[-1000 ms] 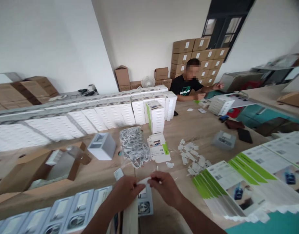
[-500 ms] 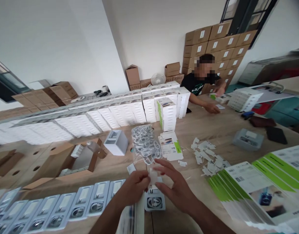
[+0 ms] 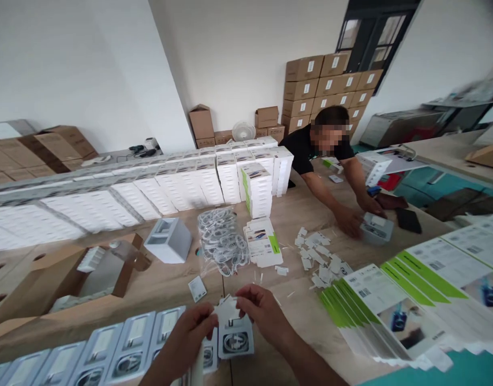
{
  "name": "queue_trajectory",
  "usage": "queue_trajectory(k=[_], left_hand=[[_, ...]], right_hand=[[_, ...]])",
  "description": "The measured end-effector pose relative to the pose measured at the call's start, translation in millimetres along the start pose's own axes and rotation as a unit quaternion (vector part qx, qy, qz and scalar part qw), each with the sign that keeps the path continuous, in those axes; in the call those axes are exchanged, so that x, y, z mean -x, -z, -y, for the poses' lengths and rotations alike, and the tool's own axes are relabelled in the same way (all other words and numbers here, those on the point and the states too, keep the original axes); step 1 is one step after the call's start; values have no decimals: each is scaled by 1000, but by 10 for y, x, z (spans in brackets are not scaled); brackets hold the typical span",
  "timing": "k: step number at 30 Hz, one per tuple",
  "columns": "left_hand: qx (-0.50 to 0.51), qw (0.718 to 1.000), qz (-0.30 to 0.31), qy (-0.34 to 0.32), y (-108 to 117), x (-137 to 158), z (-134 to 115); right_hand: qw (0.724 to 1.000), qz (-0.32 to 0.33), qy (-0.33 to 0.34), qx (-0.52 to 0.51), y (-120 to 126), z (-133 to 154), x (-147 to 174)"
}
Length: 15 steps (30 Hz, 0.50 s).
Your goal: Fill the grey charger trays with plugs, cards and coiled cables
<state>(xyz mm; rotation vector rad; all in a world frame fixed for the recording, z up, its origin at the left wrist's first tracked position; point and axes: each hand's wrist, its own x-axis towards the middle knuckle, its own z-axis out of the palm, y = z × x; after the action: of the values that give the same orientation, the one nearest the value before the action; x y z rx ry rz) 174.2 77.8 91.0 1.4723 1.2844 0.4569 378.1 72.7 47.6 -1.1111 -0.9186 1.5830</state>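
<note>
A small white card-like piece (image 3: 227, 309) is between my two hands, above a pale tray (image 3: 246, 348) with a coiled cable in it. My left hand (image 3: 192, 329) pinches the piece's left side between thumb and fingers. At its right edge, my right hand (image 3: 264, 316) is closed, thumb and fingertips on the piece. Just beyond my left hand, a small printed card (image 3: 197, 289) lies on the table. More trays with coiled cables (image 3: 129, 343) stand in a row to the left, partly hidden by my left forearm.
Bagged cables (image 3: 222, 241) and flat printed sleeves (image 3: 262, 244) lie ahead, near loose white pieces (image 3: 321, 257). Green-and-white sleeves (image 3: 391, 316) fan out at right. Stacked white boxes (image 3: 170, 187) line the back. Opposite, a co-worker (image 3: 319, 161) reaches to a tray (image 3: 377, 228).
My right hand's spread fingers have closed onto the white piece. The co-worker has leaned forward and now has both hands at the tray on the right. My view has shifted right.
</note>
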Motion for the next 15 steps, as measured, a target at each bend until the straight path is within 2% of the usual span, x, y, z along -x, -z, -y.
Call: queue_trajectory(k=[5, 7, 9, 12, 13, 15], left_hand=[[156, 983, -58, 73, 251, 191, 522], [218, 964, -113, 105, 355, 246, 716], [267, 935, -196, 127, 458, 264, 878], [293, 891, -308, 157, 617, 244, 1036], [290, 884, -326, 169, 668, 237, 1065], [278, 881, -331, 192, 749, 240, 1094]], right_hand=[[998, 22, -35, 51, 94, -212, -190], [995, 50, -56, 69, 58, -305, -285], [989, 82, -66, 100, 3, -410, -355], [977, 129, -67, 154, -47, -619, -406], [973, 131, -61, 182, -47, -702, -412], [957, 94, -29, 273, -28, -881, -402]])
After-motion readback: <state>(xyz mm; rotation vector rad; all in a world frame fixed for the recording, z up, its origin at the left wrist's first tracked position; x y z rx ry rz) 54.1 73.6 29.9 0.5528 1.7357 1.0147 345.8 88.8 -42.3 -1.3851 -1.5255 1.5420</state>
